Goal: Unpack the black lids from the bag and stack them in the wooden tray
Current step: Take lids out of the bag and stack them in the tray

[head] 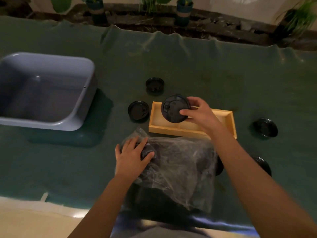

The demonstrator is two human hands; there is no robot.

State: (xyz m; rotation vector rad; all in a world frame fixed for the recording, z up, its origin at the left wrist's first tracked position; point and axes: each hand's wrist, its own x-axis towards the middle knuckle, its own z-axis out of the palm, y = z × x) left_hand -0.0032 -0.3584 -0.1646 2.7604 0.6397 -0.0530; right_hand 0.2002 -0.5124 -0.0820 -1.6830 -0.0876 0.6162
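Where the green cloth (pixel 197 69) meets the near edge, a clear plastic bag (pixel 180 169) of dark lids, pressed by the left hand (pixel 132 157), fingers spread flat over its left end, gripping nothing. Just right of the bag, two black lids (pixel 263 164) partly hidden behind the right forearm. Beyond the bag, touching it or nearly so, the wooden tray (pixel 229 121). Above the tray's left half, a tilted black lid (pixel 171 109), pinched at its rim between thumb and curled fingers of the right hand (pixel 199 114). Loose lids on the cloth: one (pixel 138 111) just left of the tray, one (pixel 154 84) beyond it, one (pixel 265 127) well to its right. Far left, a grey tub (pixel 85 93); farthest back, potted plants (pixel 184 9).
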